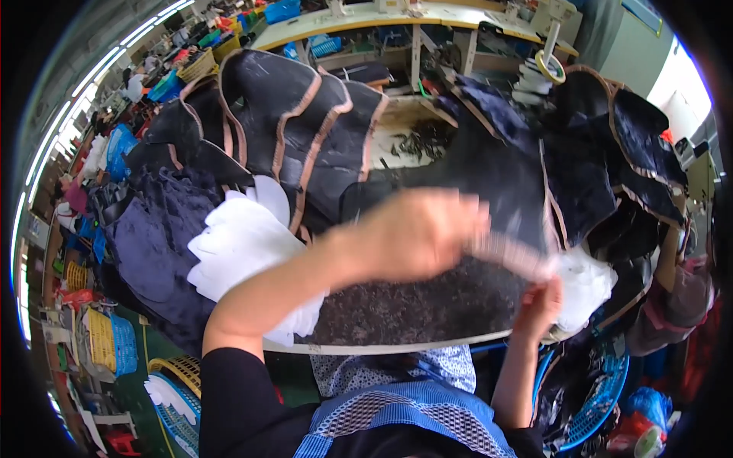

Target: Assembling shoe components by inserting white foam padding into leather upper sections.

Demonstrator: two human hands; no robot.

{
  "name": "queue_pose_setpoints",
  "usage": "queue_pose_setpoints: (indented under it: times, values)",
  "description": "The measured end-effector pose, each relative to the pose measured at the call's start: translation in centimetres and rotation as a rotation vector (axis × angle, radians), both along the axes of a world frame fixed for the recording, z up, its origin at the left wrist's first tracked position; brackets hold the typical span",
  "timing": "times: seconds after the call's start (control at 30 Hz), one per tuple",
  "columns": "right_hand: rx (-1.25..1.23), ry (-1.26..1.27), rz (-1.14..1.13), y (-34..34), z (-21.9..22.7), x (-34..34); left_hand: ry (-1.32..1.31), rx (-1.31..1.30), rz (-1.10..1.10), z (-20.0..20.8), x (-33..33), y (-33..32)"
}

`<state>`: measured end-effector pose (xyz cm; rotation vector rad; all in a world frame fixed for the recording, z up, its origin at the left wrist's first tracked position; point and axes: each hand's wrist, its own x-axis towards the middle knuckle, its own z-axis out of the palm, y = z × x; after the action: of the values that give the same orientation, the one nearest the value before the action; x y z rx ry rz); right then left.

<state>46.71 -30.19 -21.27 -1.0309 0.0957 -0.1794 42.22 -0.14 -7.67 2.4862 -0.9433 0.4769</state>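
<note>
My left hand (424,233) reaches across the middle of the table. Its fingers look curled, but motion smears their tips, and what they hold cannot be made out. Beneath and beyond it lies a black, boot-shaft-like piece (489,179) with pale pinkish edges; its near edge is blurred. At that edge's right end, my right hand (540,305) is closed in a pinch on the piece, beside a bundle of thin white pieces (584,286). A fanned stack of white cut pieces (248,244) lies partly under my left forearm.
Overlapping black pieces (305,114) with pinkish edges cover the table's far left; dark fuzzy pieces (164,237) drape nearer. More black pieces (641,145) hang at right. Blue baskets (615,382) stand below the table. Another person (672,305) is at the right edge. A long bench (359,21) stands behind.
</note>
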Motion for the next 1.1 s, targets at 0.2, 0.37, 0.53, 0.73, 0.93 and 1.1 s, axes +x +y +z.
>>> queue_pose_setpoints:
  times: [0.2, 0.37, 0.53, 0.73, 0.93, 1.1]
  values:
    - [-0.383, -0.134, -0.268, -9.3, 6.4, -2.8, 0.286, 0.016, 0.071, -13.4, -8.8, -6.0]
    - [-0.934, -0.320, 0.180, -2.7, 7.3, -0.7, 0.333, 0.000, 0.054, -13.4, -9.0, -6.2]
    - [-1.322, -0.516, 0.497, 7.0, 6.2, 4.3, 0.424, -0.271, 0.112, -11.3, -7.2, -5.1]
    - [-0.858, -0.482, 0.761, 5.0, 5.5, 3.7, 0.613, -1.008, 0.266, -6.8, -1.4, -2.4]
    - [-0.904, -0.543, 0.534, 4.7, 5.3, 2.4, 0.310, -0.666, 0.222, -6.9, 2.1, -5.0]
    - [-1.121, -0.764, 0.166, 2.3, 5.0, -2.7, 0.252, -0.654, 0.332, -9.0, 3.8, -3.5]
